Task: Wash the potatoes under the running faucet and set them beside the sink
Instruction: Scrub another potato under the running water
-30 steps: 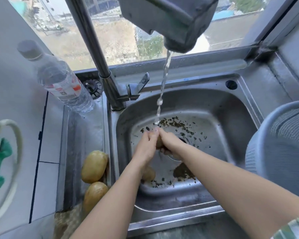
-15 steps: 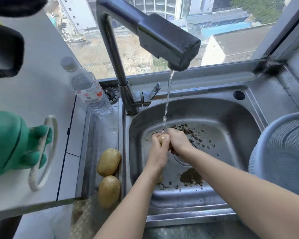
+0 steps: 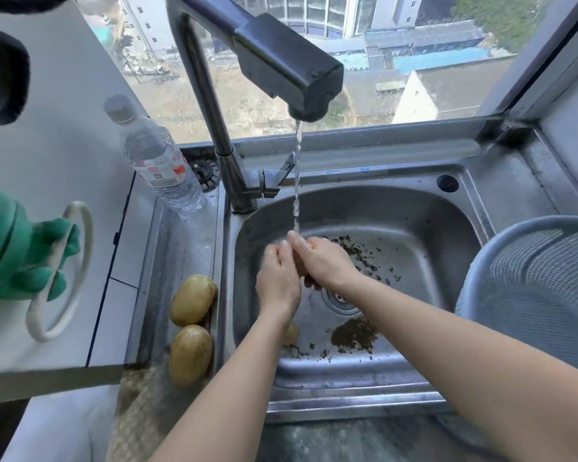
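1. Tall dark metal faucet: running. A thin stream of water falls onto the fingertips over the stainless steel sink.
2. Left hand and right hand: cupped against each other under the stream, fingers curled round one brown potato and pressing it from both sides. Only a sliver shows between the palms, so its long axis cannot be told.
3. Small yellowish potato: on the sink floor, partly hidden under the left forearm, nearer the person than the hands. Judged unwashed.
4. Two large yellow-brown potatoes, far one and near one: on the steel counter strip just left of the sink rim, touching each other. Judged washed.
5. Deciding relation: the set-down spot lies left of both hands, over the sink's left wall. The left hand is nearer, so it is the likelier carrier.
6. Sundries: clear plastic water bottle behind the strip, grey mesh basket at right, green rubber glove at far left, dark soil specks by the drain.
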